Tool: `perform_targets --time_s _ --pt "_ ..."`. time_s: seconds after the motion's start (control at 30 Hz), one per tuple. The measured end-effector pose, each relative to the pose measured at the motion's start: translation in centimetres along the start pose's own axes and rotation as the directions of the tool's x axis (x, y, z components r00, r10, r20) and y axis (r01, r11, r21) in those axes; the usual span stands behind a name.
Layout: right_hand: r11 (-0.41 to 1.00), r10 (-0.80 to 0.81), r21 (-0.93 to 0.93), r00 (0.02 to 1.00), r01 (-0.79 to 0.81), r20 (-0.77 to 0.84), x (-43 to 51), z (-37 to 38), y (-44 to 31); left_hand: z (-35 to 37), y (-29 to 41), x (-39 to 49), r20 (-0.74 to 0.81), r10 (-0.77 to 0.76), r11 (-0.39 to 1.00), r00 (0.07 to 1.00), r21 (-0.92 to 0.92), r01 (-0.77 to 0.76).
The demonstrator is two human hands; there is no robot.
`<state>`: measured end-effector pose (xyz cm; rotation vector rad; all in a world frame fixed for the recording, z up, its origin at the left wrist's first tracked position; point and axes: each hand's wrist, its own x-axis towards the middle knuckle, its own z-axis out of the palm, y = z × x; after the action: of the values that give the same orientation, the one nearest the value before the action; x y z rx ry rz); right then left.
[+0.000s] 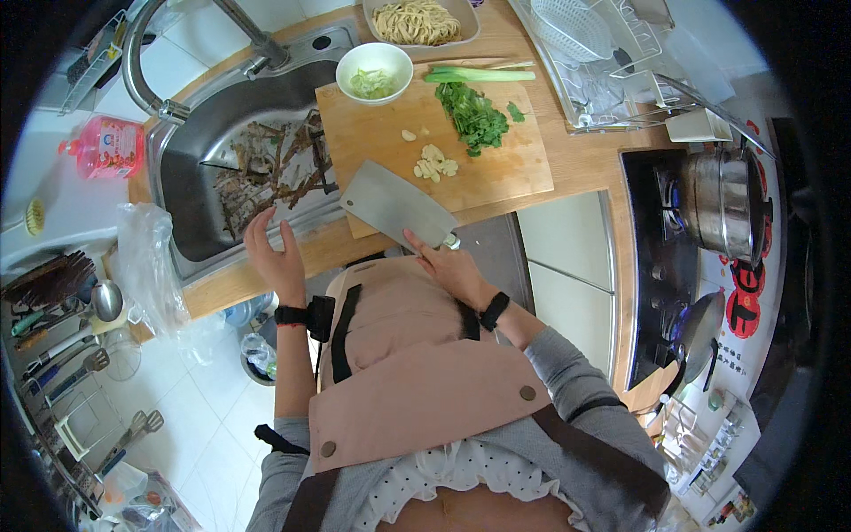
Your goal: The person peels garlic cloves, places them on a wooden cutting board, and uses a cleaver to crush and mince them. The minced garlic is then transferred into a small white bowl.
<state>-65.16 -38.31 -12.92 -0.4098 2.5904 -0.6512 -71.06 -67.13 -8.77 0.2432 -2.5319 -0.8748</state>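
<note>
My right hand (452,269) grips a cleaver (399,207) by its handle, which is mostly hidden by my fingers. The index finger lies along the blade, and the blade rests flat over the near edge of a wooden cutting board (362,143). My left hand (274,256) is empty, fingers apart, over the sink's front rim. Sliced garlic (435,164) and a piece of garlic (408,135) lie beyond the blade. Chopped cilantro (472,120) and green onion stalks (480,74) are farther back. At the board's far left corner stands a white bowl (399,65) holding shredded pale-green vegetable.
Brown scraps (272,163) lie in the steel sink (183,166) under a faucet (136,60). Noodles (415,21) fill a container behind the board. At right, a pot (721,203) and a frying pan (705,332) sit over lit burners. A dish rack (575,110) stands back right.
</note>
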Motion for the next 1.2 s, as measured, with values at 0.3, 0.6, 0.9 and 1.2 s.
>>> perform_targets --time_s 0.3,0.6,0.9,1.2 --pt "0.372 0.071 0.922 0.994 -0.104 0.084 -3.4 -6.0 -0.2 4.3 3.5 -0.7 0.412 0.104 0.952 0.905 -0.305 0.029" --pt "-0.29 0.084 0.942 0.976 -0.17 0.202 -4.6 -8.6 0.5 10.9 11.9 3.0 0.284 0.561 0.786 0.778 -0.478 -0.393" --pt "-0.351 0.136 0.934 0.982 -0.073 0.128 -5.7 -8.5 1.8 14.8 10.7 4.2 0.494 0.662 0.749 0.563 -0.466 -0.471" --pt "-0.235 0.267 0.968 0.952 -0.088 0.151 -9.3 -9.3 1.8 20.8 12.7 10.2 0.541 0.618 0.731 0.571 -0.127 -0.67"
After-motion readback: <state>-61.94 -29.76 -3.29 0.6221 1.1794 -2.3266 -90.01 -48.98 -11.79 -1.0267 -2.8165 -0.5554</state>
